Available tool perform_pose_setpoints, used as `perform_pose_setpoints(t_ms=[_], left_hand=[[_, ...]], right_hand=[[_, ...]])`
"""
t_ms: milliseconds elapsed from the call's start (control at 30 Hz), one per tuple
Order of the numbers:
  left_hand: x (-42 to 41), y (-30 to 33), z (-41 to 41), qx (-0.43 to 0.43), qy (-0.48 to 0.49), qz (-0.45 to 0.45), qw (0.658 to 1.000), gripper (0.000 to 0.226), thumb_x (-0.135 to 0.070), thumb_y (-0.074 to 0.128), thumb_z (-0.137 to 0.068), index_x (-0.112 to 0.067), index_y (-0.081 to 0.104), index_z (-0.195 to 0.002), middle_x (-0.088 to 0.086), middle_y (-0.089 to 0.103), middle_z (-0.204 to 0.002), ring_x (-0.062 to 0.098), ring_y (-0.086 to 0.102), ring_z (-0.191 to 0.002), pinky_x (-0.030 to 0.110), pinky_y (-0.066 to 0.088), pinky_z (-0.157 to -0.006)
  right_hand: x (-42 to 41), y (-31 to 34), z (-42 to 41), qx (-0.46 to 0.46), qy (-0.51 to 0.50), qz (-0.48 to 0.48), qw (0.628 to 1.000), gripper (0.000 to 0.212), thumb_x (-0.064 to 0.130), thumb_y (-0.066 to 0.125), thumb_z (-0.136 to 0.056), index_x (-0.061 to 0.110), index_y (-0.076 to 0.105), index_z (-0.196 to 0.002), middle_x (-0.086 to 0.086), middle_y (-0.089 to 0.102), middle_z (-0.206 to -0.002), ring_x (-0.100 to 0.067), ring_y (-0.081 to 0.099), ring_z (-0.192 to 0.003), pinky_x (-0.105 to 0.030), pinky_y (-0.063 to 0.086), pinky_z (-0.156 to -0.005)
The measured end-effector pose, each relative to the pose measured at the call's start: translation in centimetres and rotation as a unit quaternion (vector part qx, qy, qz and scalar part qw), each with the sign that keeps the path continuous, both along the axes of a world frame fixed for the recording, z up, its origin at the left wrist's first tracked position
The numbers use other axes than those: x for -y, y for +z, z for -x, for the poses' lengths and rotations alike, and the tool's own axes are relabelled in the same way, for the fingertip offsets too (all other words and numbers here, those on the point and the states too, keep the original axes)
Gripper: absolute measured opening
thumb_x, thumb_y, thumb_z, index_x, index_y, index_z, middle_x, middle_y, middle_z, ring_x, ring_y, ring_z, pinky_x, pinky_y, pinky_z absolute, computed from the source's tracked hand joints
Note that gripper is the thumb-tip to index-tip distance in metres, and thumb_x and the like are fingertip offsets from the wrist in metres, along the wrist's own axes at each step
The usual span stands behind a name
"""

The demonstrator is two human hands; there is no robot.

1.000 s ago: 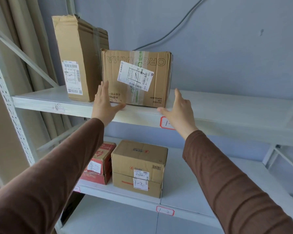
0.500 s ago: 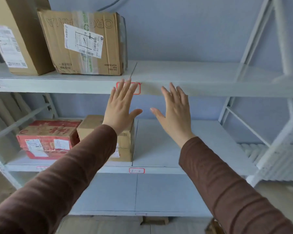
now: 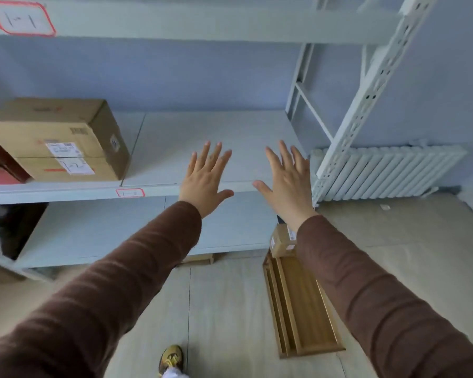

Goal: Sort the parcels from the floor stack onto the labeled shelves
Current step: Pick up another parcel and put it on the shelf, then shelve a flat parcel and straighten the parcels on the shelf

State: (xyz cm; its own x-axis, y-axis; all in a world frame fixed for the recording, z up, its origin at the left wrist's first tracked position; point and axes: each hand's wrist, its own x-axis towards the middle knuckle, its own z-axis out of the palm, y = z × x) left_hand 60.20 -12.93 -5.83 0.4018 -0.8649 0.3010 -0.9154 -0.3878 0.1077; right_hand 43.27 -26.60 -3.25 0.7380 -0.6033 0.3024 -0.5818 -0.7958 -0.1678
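**Empty hands between parcels**

Both hands spread wide, holding nothing: left hand [image 3: 206, 184], right hand [image 3: 286, 186]. Shelving [image 3: 202, 21] stood far; shelved parcels [image 3: 58, 140] sat left. One floor parcel [image 3: 281, 240] apparently remained, near right.

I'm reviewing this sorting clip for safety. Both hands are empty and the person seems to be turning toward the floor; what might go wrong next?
1. The flat wooden tray lies on the floor just right of the shoe, so a step that way may trip on it.
2. The small parcel sits partly behind the right sleeve, under the shelf's edge; bending for it risks a head bump.
3. Left hand and right hand are spread open, holding nothing.
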Motion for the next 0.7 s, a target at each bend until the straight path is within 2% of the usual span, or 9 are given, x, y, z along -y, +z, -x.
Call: perform_pose_setpoints(t_ms=[133,300,567,700], left_hand=[[2.4,-3.8,4.1,-0.037,0.014,-0.075,0.996,0.096,-0.055,0.056,-0.097,-0.023,-0.005,-0.163,0.005,-0.013,-0.17,0.029,-0.02,-0.155,0.047,-0.009,-0.127],[6.0,-7.8,6.6,-0.082,0.005,-0.129,0.988,0.096,-0.057,0.054,-0.097,-0.022,-0.007,-0.163,0.006,-0.015,-0.17,0.029,-0.021,-0.155,0.048,-0.008,-0.127],[11.2,-14.2,11.5,-0.207,0.046,-0.157,0.964,0.096,-0.05,0.061,-0.096,-0.022,-0.001,-0.163,0.006,-0.01,-0.171,0.027,-0.015,-0.156,0.044,-0.004,-0.127],[13.8,-17.5,14.5,-0.263,0.102,-0.15,0.948,0.096,-0.049,0.064,-0.095,-0.022,0.003,-0.164,0.006,-0.007,-0.171,0.026,-0.01,-0.157,0.043,0.001,-0.127]], right_hand=[[3.9,-3.5,4.4,-0.045,-0.017,-0.031,0.998,0.075,0.052,0.053,-0.102,0.026,0.02,-0.163,-0.007,0.008,-0.173,-0.033,0.007,-0.158,-0.058,0.012,-0.126],[8.2,-8.2,8.4,-0.089,-0.062,-0.054,0.993,0.073,0.055,0.05,-0.102,0.024,0.022,-0.162,-0.01,0.013,-0.172,-0.034,0.013,-0.157,-0.055,0.017,-0.126],[13.5,-15.6,13.4,-0.117,-0.083,-0.138,0.98,0.074,0.051,0.054,-0.101,0.02,0.024,-0.161,-0.01,0.022,-0.169,-0.035,0.022,-0.153,-0.049,0.021,-0.124],[18.0,-19.8,15.9,-0.13,-0.062,-0.184,0.972,0.074,0.052,0.053,-0.101,0.02,0.023,-0.161,-0.011,0.021,-0.17,-0.033,0.02,-0.155,-0.048,0.016,-0.126]])
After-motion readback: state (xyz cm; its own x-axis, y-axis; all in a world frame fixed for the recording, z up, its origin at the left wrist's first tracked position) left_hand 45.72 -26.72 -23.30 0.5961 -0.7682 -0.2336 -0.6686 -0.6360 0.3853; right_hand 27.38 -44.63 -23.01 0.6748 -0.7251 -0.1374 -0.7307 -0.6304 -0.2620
